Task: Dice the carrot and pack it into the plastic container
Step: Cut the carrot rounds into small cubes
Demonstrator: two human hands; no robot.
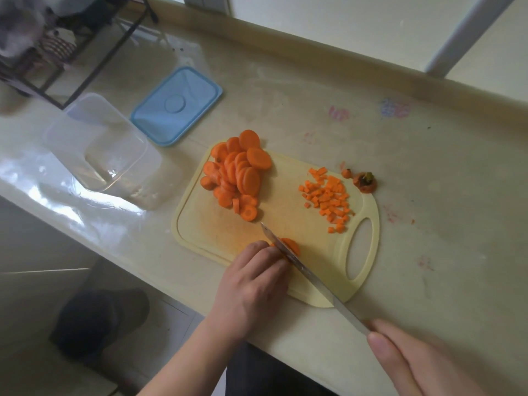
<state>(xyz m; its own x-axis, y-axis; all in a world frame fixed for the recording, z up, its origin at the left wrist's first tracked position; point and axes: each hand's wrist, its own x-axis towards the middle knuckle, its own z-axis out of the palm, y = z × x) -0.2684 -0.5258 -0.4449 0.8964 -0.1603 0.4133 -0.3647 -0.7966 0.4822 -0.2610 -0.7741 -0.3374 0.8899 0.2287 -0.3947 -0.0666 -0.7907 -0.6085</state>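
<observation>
While my left hand pins the carrot slice with curled fingertips, my right hand grips the knife; I judge even, narrow cuts best.

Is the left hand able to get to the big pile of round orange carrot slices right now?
Probably yes. The left hand sits on the pale yellow plastic cutting board, and only bare board lies between it and the pile of round orange carrot slices. It would first have to let go of the slice it holds.
</observation>
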